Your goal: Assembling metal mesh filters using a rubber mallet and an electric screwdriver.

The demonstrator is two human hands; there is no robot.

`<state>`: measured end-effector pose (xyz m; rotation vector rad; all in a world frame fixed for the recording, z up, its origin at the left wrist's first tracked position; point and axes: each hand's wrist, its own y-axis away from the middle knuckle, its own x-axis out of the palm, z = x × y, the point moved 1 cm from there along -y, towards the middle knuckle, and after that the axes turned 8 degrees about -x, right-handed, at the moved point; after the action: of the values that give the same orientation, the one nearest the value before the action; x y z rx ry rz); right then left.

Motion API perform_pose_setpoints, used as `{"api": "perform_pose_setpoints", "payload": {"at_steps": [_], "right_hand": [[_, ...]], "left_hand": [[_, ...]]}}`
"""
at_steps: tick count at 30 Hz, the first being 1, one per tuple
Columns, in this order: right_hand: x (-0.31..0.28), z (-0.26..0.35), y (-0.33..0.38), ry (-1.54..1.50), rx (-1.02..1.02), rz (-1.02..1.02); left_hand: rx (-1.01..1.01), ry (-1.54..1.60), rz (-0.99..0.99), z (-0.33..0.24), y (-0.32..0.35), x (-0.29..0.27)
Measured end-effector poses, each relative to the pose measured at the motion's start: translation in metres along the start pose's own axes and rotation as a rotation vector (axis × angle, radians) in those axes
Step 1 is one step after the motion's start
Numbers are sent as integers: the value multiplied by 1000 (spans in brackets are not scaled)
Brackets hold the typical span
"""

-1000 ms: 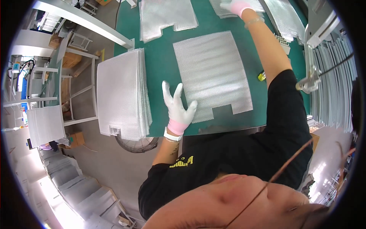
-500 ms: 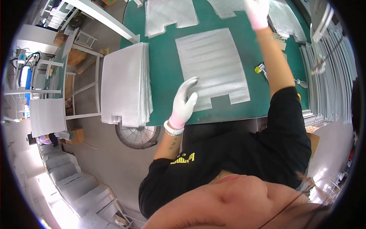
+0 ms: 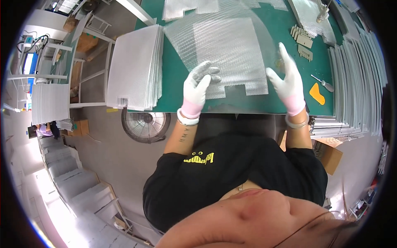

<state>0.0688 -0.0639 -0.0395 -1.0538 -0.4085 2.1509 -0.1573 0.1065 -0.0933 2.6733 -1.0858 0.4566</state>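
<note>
A silvery mesh sheet [image 3: 252,70] with a notch in its near edge lies on the green table in front of me. Over its far part spreads a second mesh sheet [image 3: 182,39], blurred and turned at an angle. My left hand [image 3: 196,89], in a white glove with a pink cuff, is at the near left edge of the sheets, its fingers apart and slightly bent. Beside the right edge my right hand [image 3: 288,84], gloved alike, has its thumb and fingers spread. Neither hand shows a grip on a sheet.
A thick stack of mesh sheets [image 3: 134,68] stands at the left edge of the green table [image 3: 318,105]. To the right lie a yellow scraper [image 3: 317,94], a screwdriver [image 3: 328,86] and beige notched pieces [image 3: 304,39]. White frames [image 3: 355,82] stand beyond. A floor fan [image 3: 147,124] sits below.
My right hand has come back from the far right side to the near right. A second mesh sheet now overlaps the first one. My left hand stays near the sheet's left edge.
</note>
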Motion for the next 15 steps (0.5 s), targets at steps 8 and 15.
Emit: {"api": "perform_pose_setpoints", "payload": {"at_steps": [8,15], "right_hand": [[14,-7,39,-323,305,2],[23,-17,41,-355,340,-92]], "left_hand": [[594,-1190,-385,5,6,-11],[388,-1161,-286,5,6,-1]]}}
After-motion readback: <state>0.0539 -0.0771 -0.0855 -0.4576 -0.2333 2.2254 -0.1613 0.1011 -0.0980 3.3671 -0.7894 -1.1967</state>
